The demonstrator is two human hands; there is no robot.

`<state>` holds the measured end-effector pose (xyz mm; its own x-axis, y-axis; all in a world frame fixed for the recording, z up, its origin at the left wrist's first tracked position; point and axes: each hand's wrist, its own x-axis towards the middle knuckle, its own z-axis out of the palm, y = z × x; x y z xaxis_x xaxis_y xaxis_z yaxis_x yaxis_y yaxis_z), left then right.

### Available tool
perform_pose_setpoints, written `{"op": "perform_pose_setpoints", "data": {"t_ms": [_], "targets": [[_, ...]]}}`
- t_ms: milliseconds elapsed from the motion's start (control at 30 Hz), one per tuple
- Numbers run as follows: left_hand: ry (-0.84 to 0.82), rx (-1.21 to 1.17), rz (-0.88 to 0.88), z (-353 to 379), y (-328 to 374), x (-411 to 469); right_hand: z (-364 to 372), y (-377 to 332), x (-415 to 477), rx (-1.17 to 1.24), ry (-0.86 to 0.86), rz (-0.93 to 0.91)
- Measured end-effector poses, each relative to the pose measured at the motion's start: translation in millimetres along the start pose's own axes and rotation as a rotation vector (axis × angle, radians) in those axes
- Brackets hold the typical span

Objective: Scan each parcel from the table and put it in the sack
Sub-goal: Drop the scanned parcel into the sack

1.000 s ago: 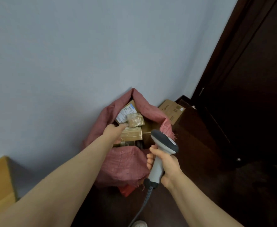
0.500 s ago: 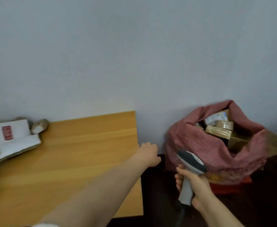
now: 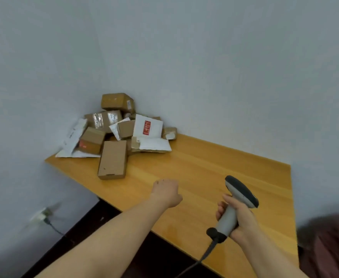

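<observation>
The right hand [image 3: 239, 216] is wrapped round the handle of the scanner [image 3: 241, 194], above the table [image 3: 214, 163]. The left hand [image 3: 166, 192] reaches over the wood holding nothing; whether its fingers are straight or curled I cannot tell. The parcels [image 3: 122, 127] lie heaped in the table's far corner, well apart from both hands. The sack [image 3: 331, 247] shows blurred at lower right

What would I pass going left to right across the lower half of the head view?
wall socket → flat cardboard box at the front of the parcel pile → left hand → scanner → sack at the right edge
</observation>
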<state>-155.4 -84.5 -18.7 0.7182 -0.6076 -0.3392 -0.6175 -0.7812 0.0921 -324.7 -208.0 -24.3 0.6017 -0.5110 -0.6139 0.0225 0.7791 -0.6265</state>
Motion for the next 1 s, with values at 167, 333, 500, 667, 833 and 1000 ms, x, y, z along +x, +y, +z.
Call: {"op": "perform_pose_setpoints", "data": {"t_ms": [167,333,500,667,833,1000], "targets": [[0.027,-0.189,-0.252,-4.2,-135.0,24.6,119.0,53.6,49.0,-0.065,-0.054,0.08],[0.051,-0.353,-0.484,-6.2,-217.6,61.7,190.6,89.0,84.1,-0.157,-0.098,0.128],[0.104,-0.519,-0.617,-2.2,-245.6,108.8,226.8,93.3,125.0,-0.172,-0.091,0.175],[0.144,-0.593,-0.756,-3.9,-252.8,158.5,257.3,83.4,176.6,-0.201,-0.124,0.218],[0.077,-0.601,-0.868,4.7,-258.8,200.0,269.8,80.6,221.9,-0.202,-0.141,0.281],[0.023,-0.632,-0.921,12.3,-269.5,219.3,272.3,81.6,242.6,-0.218,-0.148,0.322]]}}
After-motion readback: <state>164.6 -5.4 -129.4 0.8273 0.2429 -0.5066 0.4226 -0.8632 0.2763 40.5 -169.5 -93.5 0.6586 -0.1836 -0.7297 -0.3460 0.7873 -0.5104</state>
